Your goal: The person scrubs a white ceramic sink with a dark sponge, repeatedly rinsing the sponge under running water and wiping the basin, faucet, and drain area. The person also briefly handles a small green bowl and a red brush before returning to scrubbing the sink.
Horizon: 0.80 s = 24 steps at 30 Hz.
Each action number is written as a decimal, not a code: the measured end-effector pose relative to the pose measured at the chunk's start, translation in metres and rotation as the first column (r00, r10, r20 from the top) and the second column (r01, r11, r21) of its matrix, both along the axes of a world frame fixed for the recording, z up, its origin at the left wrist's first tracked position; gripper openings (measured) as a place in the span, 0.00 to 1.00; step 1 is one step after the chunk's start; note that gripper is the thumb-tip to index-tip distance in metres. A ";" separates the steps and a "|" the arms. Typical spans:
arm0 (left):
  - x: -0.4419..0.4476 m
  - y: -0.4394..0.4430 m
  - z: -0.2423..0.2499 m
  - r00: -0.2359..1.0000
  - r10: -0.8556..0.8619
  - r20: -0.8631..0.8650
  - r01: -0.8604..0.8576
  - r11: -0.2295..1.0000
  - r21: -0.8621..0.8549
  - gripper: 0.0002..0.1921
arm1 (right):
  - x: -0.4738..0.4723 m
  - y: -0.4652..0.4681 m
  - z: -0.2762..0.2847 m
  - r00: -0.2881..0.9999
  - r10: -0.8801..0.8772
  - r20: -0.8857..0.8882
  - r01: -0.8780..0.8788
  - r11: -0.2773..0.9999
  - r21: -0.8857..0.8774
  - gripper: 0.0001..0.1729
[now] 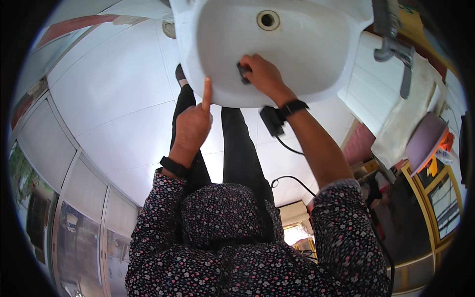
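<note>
A white ceramic washbasin (311,48) lies before me, its round drain hole (268,20) uncovered. Inside the bowl, my right hand (262,74) grips a small dark scrubbing pad (243,72) against the near left part of the basin's inner surface. The pad's exact material cannot be made out. My left hand (193,124) is at the basin's near left rim, index finger stretched out onto the edge and the other fingers curled. Nothing shows in that hand, though its palm side is hidden.
A metal tap (395,52) with a long lever stands right of the basin. A pale cloth (412,111) hangs below it, near a purple plastic basin (426,143). A black device (272,120) with a cable hangs at my right wrist. White tiles (122,89) cover the floor.
</note>
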State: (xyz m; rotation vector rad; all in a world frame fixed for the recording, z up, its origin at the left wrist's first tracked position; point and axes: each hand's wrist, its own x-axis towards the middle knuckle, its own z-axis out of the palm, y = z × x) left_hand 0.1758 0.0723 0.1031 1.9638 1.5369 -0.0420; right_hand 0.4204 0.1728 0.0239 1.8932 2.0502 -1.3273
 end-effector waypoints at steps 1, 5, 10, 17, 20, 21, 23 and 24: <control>-0.001 -0.001 0.000 1.000 0.013 -0.003 -0.013 1.000 -0.024 0.50 | 0.022 -0.008 0.017 0.999 0.027 0.029 -0.023 0.993 -0.114 0.14; -0.009 0.000 -0.002 1.000 -0.018 -0.004 0.018 1.000 0.019 0.50 | 0.140 -0.013 0.037 0.904 -0.060 0.423 -0.042 0.973 0.226 0.11; -0.009 -0.001 -0.002 0.999 -0.031 -0.034 0.031 1.000 -0.004 0.48 | 0.109 -0.063 0.048 0.934 -0.025 0.356 -0.097 0.942 0.323 0.11; -0.011 0.002 -0.001 0.995 -0.062 -0.075 0.062 0.998 -0.005 0.48 | 0.147 -0.028 0.056 0.888 -0.387 0.250 0.328 0.912 0.248 0.05; -0.011 0.002 -0.001 0.997 -0.056 -0.048 0.056 0.998 -0.006 0.48 | 0.142 -0.043 0.061 0.884 -0.070 0.463 -0.079 0.952 0.296 0.04; -0.010 0.001 -0.001 0.998 -0.038 -0.048 0.037 0.999 -0.014 0.48 | 0.137 -0.051 0.058 0.945 -0.197 0.259 0.142 0.966 0.216 0.04; -0.013 0.004 0.000 0.998 -0.036 -0.060 0.034 0.999 -0.032 0.48 | 0.124 -0.060 0.062 0.966 -0.094 0.241 0.055 0.985 0.163 0.09; -0.013 0.004 0.001 0.997 -0.052 -0.061 0.049 0.998 -0.045 0.48 | 0.129 -0.064 0.056 0.952 -0.103 0.288 0.043 0.977 0.209 0.09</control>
